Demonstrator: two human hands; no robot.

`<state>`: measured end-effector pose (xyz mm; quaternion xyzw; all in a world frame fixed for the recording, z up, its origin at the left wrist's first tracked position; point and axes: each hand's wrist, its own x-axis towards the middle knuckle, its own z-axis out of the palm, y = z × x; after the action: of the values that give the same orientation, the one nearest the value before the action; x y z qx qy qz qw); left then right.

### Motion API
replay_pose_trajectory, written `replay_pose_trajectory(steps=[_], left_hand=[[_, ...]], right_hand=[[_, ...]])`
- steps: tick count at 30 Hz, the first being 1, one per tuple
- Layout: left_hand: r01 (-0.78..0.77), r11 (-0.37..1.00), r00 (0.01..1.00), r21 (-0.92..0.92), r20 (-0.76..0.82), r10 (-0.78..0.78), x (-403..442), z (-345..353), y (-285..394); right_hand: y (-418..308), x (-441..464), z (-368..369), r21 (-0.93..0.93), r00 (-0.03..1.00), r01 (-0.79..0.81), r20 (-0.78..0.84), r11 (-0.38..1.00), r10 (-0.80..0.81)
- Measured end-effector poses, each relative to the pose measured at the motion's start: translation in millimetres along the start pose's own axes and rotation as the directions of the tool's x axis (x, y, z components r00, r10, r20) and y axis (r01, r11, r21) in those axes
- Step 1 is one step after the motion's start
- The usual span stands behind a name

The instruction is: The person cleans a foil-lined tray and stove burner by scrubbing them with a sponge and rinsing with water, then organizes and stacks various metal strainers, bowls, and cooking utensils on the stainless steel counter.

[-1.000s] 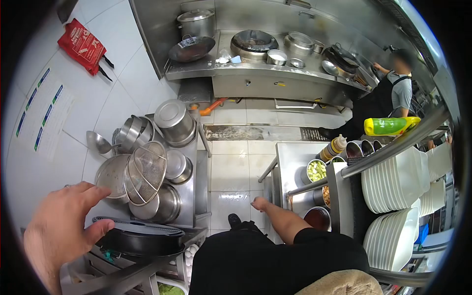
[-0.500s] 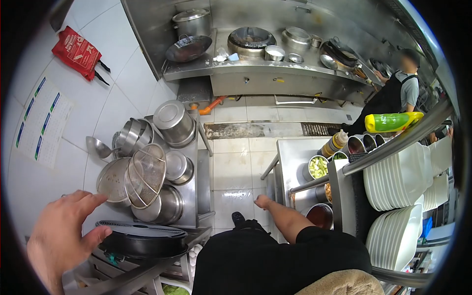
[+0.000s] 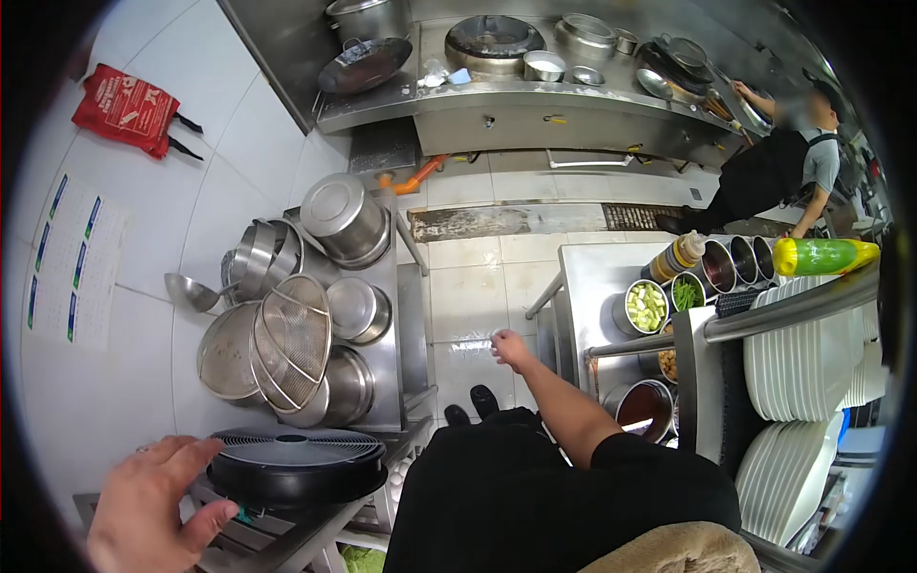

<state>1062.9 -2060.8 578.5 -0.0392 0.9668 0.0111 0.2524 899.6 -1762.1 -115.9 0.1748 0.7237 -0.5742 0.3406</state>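
Observation:
My left hand (image 3: pixel 158 504) is at the lower left, thumb and fingers apart, holding nothing. Nearest to it is a round black item with a ribbed grey top (image 3: pixel 296 458), possibly a fan; in the picture my fingertips overlap its left edge, and I cannot tell if they touch. Behind it, wire-mesh strainers (image 3: pixel 291 344) lean over metal pots. My right hand (image 3: pixel 514 350) hangs over the floor in front of me with its fingers curled in and nothing visible in them. It is apart from the steel counter at its right.
Lidded pots (image 3: pixel 346 220) and a ladle (image 3: pixel 194 292) stand on the left shelf. The right counter (image 3: pixel 597 277) holds tins of cut vegetables (image 3: pixel 646 306), a sauce bottle (image 3: pixel 676 256) and stacked white dishes (image 3: pixel 798 358). Beyond a floor drain (image 3: pixel 521 219), a person (image 3: pixel 778 172) stands by the stove.
My view has shifted forward and turned slightly. Both feet now show. My left hand sits lower, nearer the black round item; my right hand is slightly higher. The person at the stove has an arm reaching out.

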Motion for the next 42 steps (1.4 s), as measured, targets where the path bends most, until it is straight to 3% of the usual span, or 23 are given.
replay_pose_trajectory(steps=[5, 7, 14, 16, 22, 25, 28, 31, 33, 37, 39, 42], left_hand=[[0.131, 0.988, 0.982, -0.08, 0.148, -0.118, 4.5, -12.7, 4.0], [0.176, 0.977, 0.964, -0.121, 0.224, -0.146, 7.5, -19.8, 5.4], [0.255, 0.951, 0.952, -0.177, 0.22, -0.215, 24.3, -21.9, -18.0], [0.312, 0.939, 0.935, -0.145, 0.224, -0.276, 28.3, -26.3, -15.7], [0.329, 0.893, 0.928, 0.307, 0.067, -0.366, 39.2, -58.7, -6.2], [0.266, 0.903, 0.962, 0.337, -0.034, -0.27, 63.7, -99.0, 6.7], [0.09, 0.806, 0.952, 0.585, -0.289, 0.103, 90.3, -123.8, 6.0], [0.229, 0.719, 0.954, 0.656, -0.296, -0.034, 115.0, -173.1, 44.7], [0.178, 0.669, 0.954, 0.721, -0.293, 0.062, 145.0, -194.8, 55.8], [0.115, 0.563, 0.926, 0.818, -0.294, 0.238, 195.0, -235.9, 57.0], [0.029, 0.651, 0.775, 0.759, -0.428, 0.465, 240.3, -228.0, 33.2], [-0.151, 0.683, 0.644, 0.715, -0.453, 0.616, 302.3, -235.9, 51.1]], right_hand=[[-73.4, 33.3, 35.8, 0.107, 0.995, 0.095, 0.018, 0.99, -0.098], [-92.1, 57.2, 53.9, 0.025, 0.989, 0.134, 0.064, 0.991, -0.135], [-98.8, 104.6, 93.1, -0.134, 0.973, 0.219, 0.104, 0.966, -0.206], [-93.6, 108.8, 100.8, -0.185, 0.976, 0.207, 0.102, 0.961, -0.19], [-105.8, 126.0, 92.7, -0.39, 0.977, 0.163, 0.193, 0.906, -0.093], [-110.0, 138.2, 107.4, -0.446, 0.965, 0.234, 0.218, 0.864, -0.149], [-109.0, 136.6, 128.9, -0.462, 0.942, 0.331, 0.212, 0.823, -0.26], [-97.8, 151.7, 134.1, -0.44, 0.918, 0.387, 0.262, 0.81, -0.296], [-98.7, 147.6, 126.4, -0.415, 0.927, 0.342, 0.297, 0.843, -0.23], [-86.2, 152.1, 102.5, -0.506, 0.965, 0.241, 0.218, 0.828, -0.147], [-85.7, 150.8, 83.1, -0.574, 0.963, 0.26, 0.215, 0.777, -0.164], [-80.2, 154.4, 60.3, -0.57, 0.973, 0.227, 0.175, 0.79, -0.153]])
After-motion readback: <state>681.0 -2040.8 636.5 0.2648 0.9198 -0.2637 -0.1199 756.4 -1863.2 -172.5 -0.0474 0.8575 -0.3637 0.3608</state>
